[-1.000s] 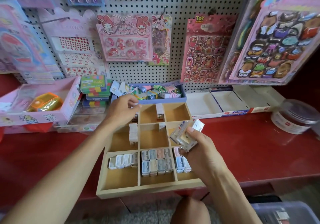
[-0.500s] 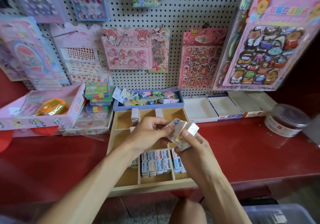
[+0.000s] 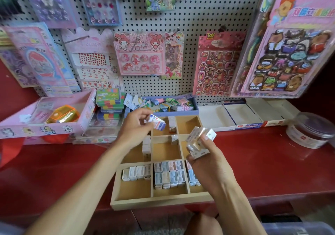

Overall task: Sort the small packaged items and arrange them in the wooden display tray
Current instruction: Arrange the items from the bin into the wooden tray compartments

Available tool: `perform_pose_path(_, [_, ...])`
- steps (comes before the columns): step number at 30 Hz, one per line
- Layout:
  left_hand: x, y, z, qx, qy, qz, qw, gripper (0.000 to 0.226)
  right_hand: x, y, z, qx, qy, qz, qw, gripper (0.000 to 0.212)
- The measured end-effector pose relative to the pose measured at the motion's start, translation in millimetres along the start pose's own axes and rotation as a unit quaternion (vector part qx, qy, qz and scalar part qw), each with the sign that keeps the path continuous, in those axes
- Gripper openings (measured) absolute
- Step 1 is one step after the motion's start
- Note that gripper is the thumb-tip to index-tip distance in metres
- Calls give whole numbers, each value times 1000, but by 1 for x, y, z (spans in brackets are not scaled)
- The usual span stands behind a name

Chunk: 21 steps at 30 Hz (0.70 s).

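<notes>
Head view looks down on both hands working above a wooden display tray that sits on the red desk. Left hand pinches a single small white-and-blue packet between thumb and fingertips, raised over the tray's far-left cells at about 11 o'clock from the tray's middle. Right hand is wrapped around a stack of packets, thumb pressed on top, held over the tray's right side at about 2 o'clock; the two hands are apart.

By my reading the sorting is partly done. The near row, at 6 o'clock, carries the most: white packets stand side by side in the left cell, pastel pink and blue packets fill two rows of the middle cell, and more blue ones show in the right cell, partly hidden by the right wrist. A few white packets stand along the dividers of the middle row, and one more at the back. The back and middle cells show mostly bare floor.

What remains, as I judge it, is the single packet in the left hand, the handful in the right, and filling the open cells. Beyond the tray, at 12 o'clock, a blue box holds mixed trinkets; whether those belong to the job I cannot tell.
</notes>
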State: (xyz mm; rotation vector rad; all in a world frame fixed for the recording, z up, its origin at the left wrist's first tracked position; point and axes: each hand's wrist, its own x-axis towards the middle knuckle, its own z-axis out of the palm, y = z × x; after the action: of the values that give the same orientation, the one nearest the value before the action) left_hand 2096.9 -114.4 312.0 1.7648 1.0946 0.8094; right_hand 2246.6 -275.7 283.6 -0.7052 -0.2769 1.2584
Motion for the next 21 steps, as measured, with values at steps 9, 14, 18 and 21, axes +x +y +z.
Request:
perform_pose_path(9, [51,-36,-16,287,-9,14,958,33,5,4,-4,-38,-5,28,999,74])
perform_pose_path(14, [61,-56,-2,353,-40,15,935,37,5,4,-6,-56,5,39,998,75])
perform_pose_path(18, [60,-61,8,339,-7,30,940,39,5,0,-12,-85,12,35,996,85])
perform_pose_path(21, [58,-63,8,294,4,18,956,36,4,-1,-17,-96,21,31,995,93])
